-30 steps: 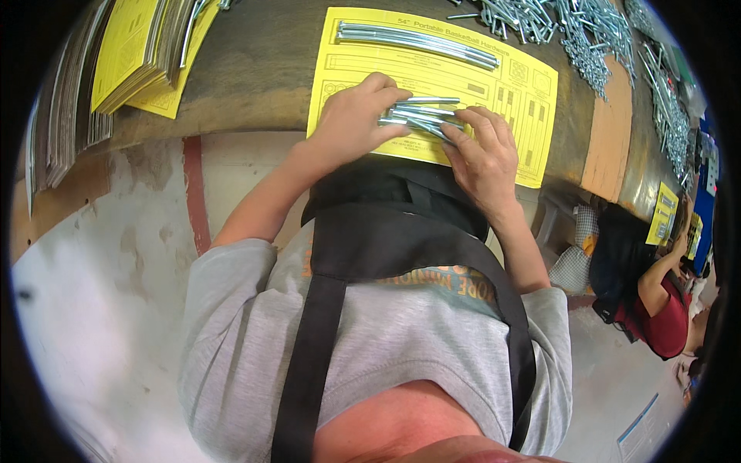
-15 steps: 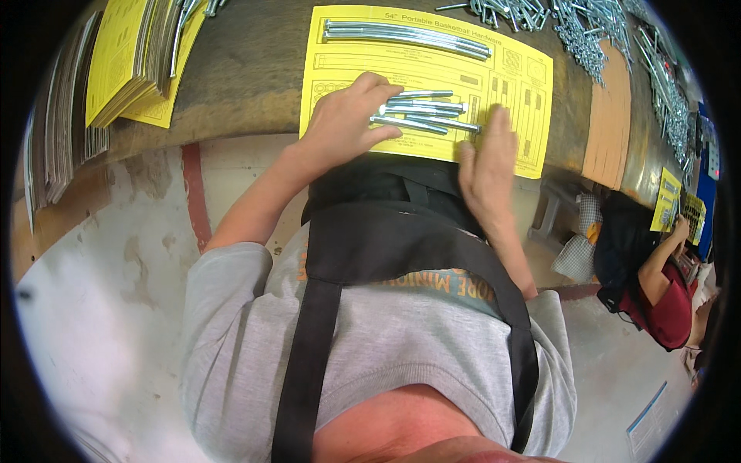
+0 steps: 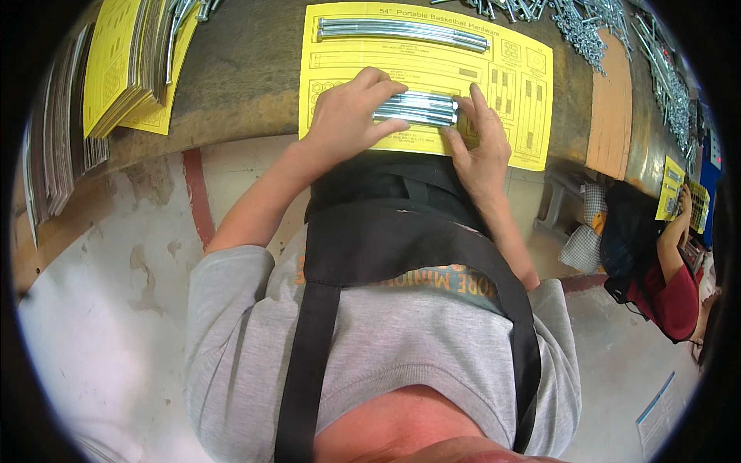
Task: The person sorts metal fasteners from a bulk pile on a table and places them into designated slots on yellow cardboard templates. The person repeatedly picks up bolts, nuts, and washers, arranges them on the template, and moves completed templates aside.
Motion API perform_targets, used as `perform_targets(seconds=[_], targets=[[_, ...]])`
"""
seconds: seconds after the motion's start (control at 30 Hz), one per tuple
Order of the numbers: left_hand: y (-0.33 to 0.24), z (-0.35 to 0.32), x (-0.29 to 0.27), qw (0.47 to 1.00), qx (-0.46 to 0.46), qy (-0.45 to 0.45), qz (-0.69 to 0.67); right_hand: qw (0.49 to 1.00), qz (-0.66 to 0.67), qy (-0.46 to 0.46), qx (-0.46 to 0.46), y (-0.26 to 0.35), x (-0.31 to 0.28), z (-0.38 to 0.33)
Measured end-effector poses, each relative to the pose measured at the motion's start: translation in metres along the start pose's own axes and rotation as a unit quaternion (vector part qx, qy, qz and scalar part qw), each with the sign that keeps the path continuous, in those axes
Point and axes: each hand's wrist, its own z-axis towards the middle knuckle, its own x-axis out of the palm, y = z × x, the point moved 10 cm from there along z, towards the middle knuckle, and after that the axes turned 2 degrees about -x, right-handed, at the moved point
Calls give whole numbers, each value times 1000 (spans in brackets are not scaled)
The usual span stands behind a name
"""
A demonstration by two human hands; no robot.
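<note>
A bundle of short silver bolts (image 3: 421, 109) lies side by side on a yellow printed card (image 3: 532, 116). My left hand (image 3: 347, 112) curls round the left ends of these bolts, thumb below and fingers above. At their right ends, where the heads line up, my right hand (image 3: 482, 135) closes in with thumb and fingertips against them. Several long bolts (image 3: 401, 35) rest in a row along the far side of the same card. My palms hide part of the card's printing.
Stacks of yellow cards (image 3: 120, 69) stand at the left of the dark worktable (image 3: 239, 77). Loose bolts (image 3: 509, 8) and piles of small hardware (image 3: 583, 38) lie at the far right, by a cardboard strip (image 3: 610, 116). A co-worker in a red sleeve (image 3: 671, 297) handles another yellow card.
The short bolts, fanned out unevenly before, now lie parallel with their heads aligned. My right hand has moved left from beside them and bent its fingers onto their ends.
</note>
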Motion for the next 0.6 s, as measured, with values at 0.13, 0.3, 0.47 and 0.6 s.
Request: perform_targets(seconds=[0.13,0.3,0.47,0.6], targets=[[1,-3,-3,1000,-14,-15,4,1000,27,-4,15,-2,-5,2],[-2,-7,-3,1000,-3,-15,9,992,-113,46,-41,24,15,-10],[-4,-6,-3,1000,5,-19,12,964,-234,106,-65,26,31,-15],[-3,-7,-2,1000,-6,-17,16,988,-124,84,-21,17,17,-12]])
